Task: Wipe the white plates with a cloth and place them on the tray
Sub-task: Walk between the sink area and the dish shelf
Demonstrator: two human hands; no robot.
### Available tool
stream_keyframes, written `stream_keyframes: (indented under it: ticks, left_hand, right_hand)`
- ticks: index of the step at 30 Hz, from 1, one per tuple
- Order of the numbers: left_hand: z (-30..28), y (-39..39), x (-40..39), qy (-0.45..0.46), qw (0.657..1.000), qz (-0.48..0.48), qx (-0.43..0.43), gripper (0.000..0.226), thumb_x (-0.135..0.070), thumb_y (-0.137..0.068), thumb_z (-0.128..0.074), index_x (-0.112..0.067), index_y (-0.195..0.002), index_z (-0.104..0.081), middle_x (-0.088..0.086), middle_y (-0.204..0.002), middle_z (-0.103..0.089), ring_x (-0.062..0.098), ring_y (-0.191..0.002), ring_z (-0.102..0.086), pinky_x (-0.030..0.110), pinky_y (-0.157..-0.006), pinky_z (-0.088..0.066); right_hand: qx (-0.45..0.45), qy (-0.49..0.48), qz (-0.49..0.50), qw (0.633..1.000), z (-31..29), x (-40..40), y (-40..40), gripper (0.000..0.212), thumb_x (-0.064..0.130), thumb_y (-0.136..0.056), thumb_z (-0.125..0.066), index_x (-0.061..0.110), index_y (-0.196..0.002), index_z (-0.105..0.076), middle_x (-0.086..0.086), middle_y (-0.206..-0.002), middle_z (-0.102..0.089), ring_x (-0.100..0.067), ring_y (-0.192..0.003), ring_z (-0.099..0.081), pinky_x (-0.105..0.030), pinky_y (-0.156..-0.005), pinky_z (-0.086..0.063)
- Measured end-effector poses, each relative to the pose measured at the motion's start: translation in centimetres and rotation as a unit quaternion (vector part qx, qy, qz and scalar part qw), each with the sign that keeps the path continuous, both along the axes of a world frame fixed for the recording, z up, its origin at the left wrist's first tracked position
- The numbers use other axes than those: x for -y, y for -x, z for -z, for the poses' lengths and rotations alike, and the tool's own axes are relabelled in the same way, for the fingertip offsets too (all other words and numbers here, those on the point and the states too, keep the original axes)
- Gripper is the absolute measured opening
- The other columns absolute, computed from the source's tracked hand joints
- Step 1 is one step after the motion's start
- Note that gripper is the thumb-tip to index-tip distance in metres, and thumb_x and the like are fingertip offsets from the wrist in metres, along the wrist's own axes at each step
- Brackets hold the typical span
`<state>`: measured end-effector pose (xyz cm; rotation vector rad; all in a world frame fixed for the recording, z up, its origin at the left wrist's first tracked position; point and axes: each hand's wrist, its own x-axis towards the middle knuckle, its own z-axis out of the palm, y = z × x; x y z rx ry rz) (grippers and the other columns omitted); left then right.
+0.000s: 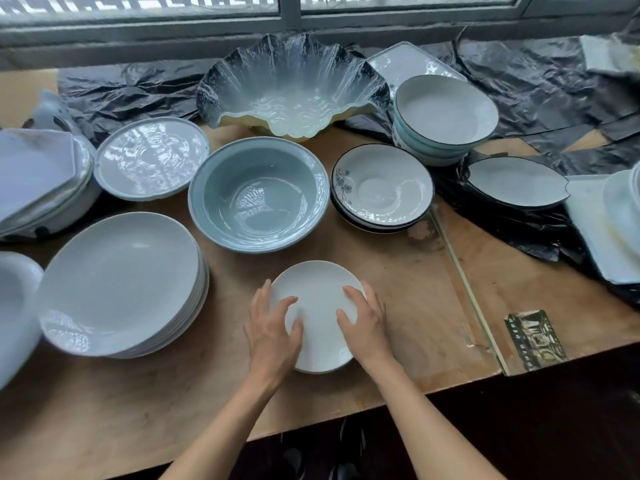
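A small round white plate (320, 306) is lying flat on the brown wooden table (398, 271), close to the near edge. It is being held by 2 bare hands. The left hand (273, 327) is laid on the plate's left side, with its thumb on the white face and its fingers bent round the rim. The right hand (367, 320) is laid on the right side in the same way, with the fingers spread over the rim. The hands are apart, with the plate between them.

No cloth can be seen in either hand, so the wiping step is probably not begun — the plate is only being picked up or set in place. A cloth must be found next. The white folded thing at the far right edge (602, 230) may be a cloth or the tray, but it cannot be told from here.

A stack of big round white plates (121, 282) is waiting just to the left — more work is left.
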<state>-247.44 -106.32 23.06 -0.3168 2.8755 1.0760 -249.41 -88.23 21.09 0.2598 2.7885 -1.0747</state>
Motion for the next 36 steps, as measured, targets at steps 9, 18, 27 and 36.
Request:
stream_keyframes:
  ticks: [9,18,27,36]
  left_hand:
    - [-4.6,3.8,-2.6,0.105,0.964,0.23,-0.088,0.039,-0.024,-0.091,-0.069,-0.021,-0.13,-0.066,0.003,-0.144,-0.058,0.03,-0.138,-0.048,0.051,-0.113,-0.035]
    - [-11.7,6.7,-13.3,0.169,0.859,0.465,-0.134,0.051,-0.045,-0.102,-0.046,-0.029,-0.149,-0.042,-0.003,-0.145,-0.055,0.025,-0.132,-0.048,0.042,-0.102,-0.043]
    - [-17.1,-3.9,-28.1,0.148,0.754,0.61,-0.194,0.046,-0.041,-0.101,-0.047,-0.028,-0.145,-0.049,-0.001,-0.14,-0.06,0.026,-0.129,-0.053,0.043,-0.101,-0.046]
    - [-17.9,-25.2,-40.4,0.136,0.647,0.721,-0.207,0.047,-0.04,-0.098,-0.052,-0.024,-0.143,-0.053,0.003,-0.137,-0.061,0.03,-0.127,-0.054,0.044,-0.1,-0.047]
  right_hand:
    - [0.001,-0.032,0.008,0.999,-5.4,-4.3,-1.5,0.034,0.023,-0.097,-0.057,0.025,-0.131,-0.063,0.008,-0.141,-0.056,-0.015,-0.129,-0.05,-0.027,-0.106,-0.039]
    - [-0.038,-0.105,0.119,0.987,-12.8,-13.8,-7.2,0.029,0.033,-0.099,-0.057,0.021,-0.124,-0.067,0.008,-0.13,-0.063,-0.016,-0.118,-0.059,-0.031,-0.099,-0.046]
    - [-0.057,-0.119,0.274,0.953,-17.6,-23.0,-24.0,0.035,0.029,-0.1,-0.058,0.024,-0.134,-0.062,0.009,-0.139,-0.058,-0.015,-0.126,-0.055,-0.028,-0.1,-0.043]
    - [-0.025,-0.129,0.412,0.902,-18.1,-28.8,-47.7,0.037,0.032,-0.1,-0.057,0.024,-0.136,-0.059,0.007,-0.144,-0.054,-0.017,-0.134,-0.049,-0.035,-0.111,-0.039]
